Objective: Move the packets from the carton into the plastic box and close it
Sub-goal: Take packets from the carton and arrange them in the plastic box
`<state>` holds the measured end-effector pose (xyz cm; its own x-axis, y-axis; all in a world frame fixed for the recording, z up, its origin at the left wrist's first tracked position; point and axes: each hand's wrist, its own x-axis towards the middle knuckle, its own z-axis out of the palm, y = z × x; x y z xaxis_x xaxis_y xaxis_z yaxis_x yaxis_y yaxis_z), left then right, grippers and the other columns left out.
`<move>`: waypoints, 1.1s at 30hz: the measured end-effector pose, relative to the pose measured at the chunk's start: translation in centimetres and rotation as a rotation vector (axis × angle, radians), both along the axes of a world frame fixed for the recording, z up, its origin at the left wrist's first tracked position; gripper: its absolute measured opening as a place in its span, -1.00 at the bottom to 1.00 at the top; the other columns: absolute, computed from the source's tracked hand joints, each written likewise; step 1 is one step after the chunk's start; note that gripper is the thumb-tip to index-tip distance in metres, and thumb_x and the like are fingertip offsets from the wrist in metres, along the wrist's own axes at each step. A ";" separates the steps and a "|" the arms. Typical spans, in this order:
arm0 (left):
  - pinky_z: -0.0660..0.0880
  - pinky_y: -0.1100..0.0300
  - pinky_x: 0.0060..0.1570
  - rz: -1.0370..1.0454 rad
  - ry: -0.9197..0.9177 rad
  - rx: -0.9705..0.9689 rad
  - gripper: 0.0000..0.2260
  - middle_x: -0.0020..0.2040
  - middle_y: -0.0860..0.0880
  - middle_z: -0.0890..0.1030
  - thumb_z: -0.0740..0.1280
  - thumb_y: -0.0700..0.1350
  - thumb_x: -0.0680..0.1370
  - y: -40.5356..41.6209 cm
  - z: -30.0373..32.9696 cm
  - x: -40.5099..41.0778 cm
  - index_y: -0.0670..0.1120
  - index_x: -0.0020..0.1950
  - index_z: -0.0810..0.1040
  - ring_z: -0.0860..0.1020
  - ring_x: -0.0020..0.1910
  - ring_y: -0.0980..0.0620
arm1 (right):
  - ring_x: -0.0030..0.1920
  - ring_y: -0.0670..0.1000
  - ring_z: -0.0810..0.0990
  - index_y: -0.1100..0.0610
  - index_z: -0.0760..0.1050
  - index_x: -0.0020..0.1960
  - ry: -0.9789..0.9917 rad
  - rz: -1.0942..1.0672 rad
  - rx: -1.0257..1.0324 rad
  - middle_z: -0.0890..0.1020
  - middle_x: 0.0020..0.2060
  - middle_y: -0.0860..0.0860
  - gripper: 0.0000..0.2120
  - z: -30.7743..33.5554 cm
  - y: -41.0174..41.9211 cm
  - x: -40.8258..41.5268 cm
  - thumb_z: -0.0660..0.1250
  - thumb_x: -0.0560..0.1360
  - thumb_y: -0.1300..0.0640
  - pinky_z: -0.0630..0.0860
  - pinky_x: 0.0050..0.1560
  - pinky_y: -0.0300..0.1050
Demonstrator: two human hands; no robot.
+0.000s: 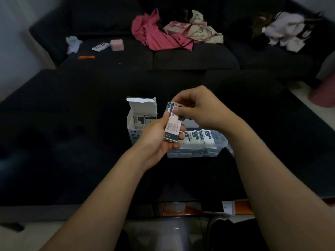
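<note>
A white carton stands open on the dark table, flaps up, with several packets inside. Right of it sits a clear plastic box holding a row of upright white-and-dark packets. My left hand grips a small stack of packets above the box's left end. My right hand pinches the top packets of that stack between thumb and fingers. The box's lid is hard to make out; a clear edge shows at its right side.
The black table spreads wide around the carton and box. Behind it is a dark sofa with pink clothing, a pink case, a small packet and white cloths. A pink stool stands at the right.
</note>
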<state>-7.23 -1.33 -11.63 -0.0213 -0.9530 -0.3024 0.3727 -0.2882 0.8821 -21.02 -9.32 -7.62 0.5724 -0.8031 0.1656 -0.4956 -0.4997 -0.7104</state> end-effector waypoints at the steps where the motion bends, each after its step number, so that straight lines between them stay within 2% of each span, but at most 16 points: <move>1: 0.43 0.23 -0.41 -0.031 0.036 0.013 -0.60 -0.19 -0.10 0.61 0.06 0.07 0.74 0.0 0.1 0.2 -0.17 0.21 0.57 0.55 -0.29 0.04 | -0.24 -0.22 0.64 0.13 0.65 0.04 -0.010 0.017 0.025 0.69 -0.19 -0.03 -0.90 0.2 0.0 -0.2 0.40 0.55 0.23 0.50 -0.25 -0.38; 5: 0.40 0.15 -0.25 -0.060 0.036 0.024 -0.58 -0.17 -0.11 0.61 0.08 0.05 0.72 0.1 0.2 0.6 -0.20 0.27 0.57 0.54 -0.26 0.03 | -0.16 -0.09 0.69 0.14 0.59 0.20 -0.024 0.116 0.107 0.69 -0.11 0.04 -0.75 0.7 0.0 -0.9 0.40 0.54 0.28 0.60 -0.13 -0.26; 7: 0.41 0.14 -0.24 -0.043 0.017 0.010 -0.60 -0.17 -0.12 0.61 0.08 0.04 0.73 0.2 0.2 0.4 -0.19 0.30 0.55 0.55 -0.26 0.02 | -0.15 -0.11 0.67 0.09 0.57 0.26 0.001 0.142 0.112 0.68 -0.09 0.01 -0.68 0.8 0.0 -1.1 0.40 0.54 0.29 0.59 -0.15 -0.25; 11: 0.43 0.15 -0.30 -0.013 0.007 -0.011 -0.59 -0.17 -0.12 0.60 0.06 0.05 0.73 -0.2 -0.2 0.4 -0.18 0.35 0.51 0.55 -0.27 0.04 | -0.22 -0.10 0.64 0.07 0.60 0.18 0.051 0.139 0.099 0.68 -0.11 -0.01 -0.77 0.9 0.1 -1.0 0.39 0.55 0.27 0.56 -0.28 -0.22; 14: 0.46 0.18 -0.29 -0.023 -0.030 -0.021 -0.61 -0.17 -0.10 0.60 0.08 0.04 0.73 -0.2 -0.4 0.3 -0.18 0.31 0.54 0.56 -0.25 0.05 | -0.21 -0.08 0.66 0.12 0.60 0.09 0.075 0.155 0.133 0.68 -0.16 0.01 -0.86 0.9 0.0 -1.2 0.36 0.57 0.28 0.59 -0.26 -0.21; 17: 0.57 0.09 -0.18 -0.035 -0.123 -0.012 -0.63 -0.09 -0.14 0.67 0.09 0.06 0.73 -0.1 -0.4 -0.2 -0.14 0.22 0.58 0.63 -0.12 -0.05 | -0.22 -0.06 0.65 0.18 0.60 0.04 0.089 0.137 0.149 0.69 -0.15 0.07 -0.90 0.9 -0.1 -1.5 0.34 0.57 0.31 0.61 -0.21 -0.23; 19: 0.63 0.05 -0.15 -0.036 -0.303 -0.054 -0.68 0.05 -0.13 0.67 0.15 0.09 0.71 0.0 -0.5 -0.5 -0.07 0.23 0.57 0.66 -0.03 -0.09 | -0.20 -0.01 0.64 0.23 0.60 0.05 0.061 0.084 0.153 0.68 -0.14 0.13 -0.89 1.1 -0.6 -2.4 0.33 0.57 0.34 0.63 -0.17 -0.20; 20: 0.63 0.08 -0.18 -0.026 -0.458 -0.110 -0.73 0.09 -0.08 0.66 0.20 0.09 0.69 0.2 -0.6 -0.4 -0.03 0.24 0.56 0.67 -0.02 -0.06 | -0.19 0.01 0.65 0.23 0.60 0.05 0.049 0.042 0.153 0.68 -0.14 0.15 -0.89 1.3 -1.1 -3.1 0.33 0.56 0.34 0.63 -0.15 -0.18; 22: 0.56 0.17 -0.18 0.026 -0.826 -0.276 -0.75 0.06 0.08 0.62 0.33 0.09 0.63 0.5 -1.2 0.3 0.04 0.26 0.52 0.62 -0.12 0.09 | -0.17 0.03 0.66 0.21 0.61 0.04 0.093 -0.044 0.135 0.70 -0.14 0.14 -0.90 1.7 -2.1 -4.7 0.34 0.57 0.32 0.63 -0.14 -0.18; 24: 0.49 0.21 -0.14 0.055 -1.107 -0.404 -0.69 0.03 0.16 0.58 0.42 0.10 0.55 0.7 -1.6 1.4 0.08 0.25 0.51 0.53 -0.17 0.18 | -0.18 0.04 0.66 0.21 0.61 0.01 0.199 -0.087 0.116 0.69 -0.16 0.12 -0.92 1.7 -2.9 -5.9 0.35 0.57 0.30 0.63 -0.14 -0.13; 26: 0.52 0.18 -0.02 -0.007 -1.258 -0.446 -0.64 0.07 0.17 0.57 0.48 0.11 0.50 0.8 -1.9 2.2 0.08 0.24 0.52 0.53 -0.03 0.19 | -0.19 0.03 0.64 0.18 0.61 -0.02 0.310 -0.091 0.108 0.69 -0.18 0.09 -0.94 1.2 -3.3 -6.0 0.37 0.57 0.29 0.61 -0.13 -0.09; 29: 0.55 0.07 0.15 -0.141 -1.416 -0.467 -0.55 0.18 0.14 0.58 0.51 0.15 0.44 0.9 -2.1 2.4 0.08 0.27 0.52 0.55 0.15 0.12 | -0.21 -0.01 0.62 0.12 0.63 -0.01 0.436 -0.050 0.129 0.68 -0.18 0.07 -0.92 0.2 -3.4 -4.7 0.39 0.55 0.25 0.53 -0.19 -0.14; 33: 0.53 0.07 0.19 -0.247 -1.537 -0.469 -0.46 0.29 0.14 0.55 0.51 0.19 0.44 0.9 -2.3 2.0 0.09 0.36 0.49 0.53 0.24 0.10 | -0.13 -0.02 0.63 0.06 0.62 -0.03 0.558 -0.015 0.176 0.67 -0.15 0.01 -0.92 -0.9 -3.3 -3.3 0.39 0.56 0.21 0.53 -0.09 -0.08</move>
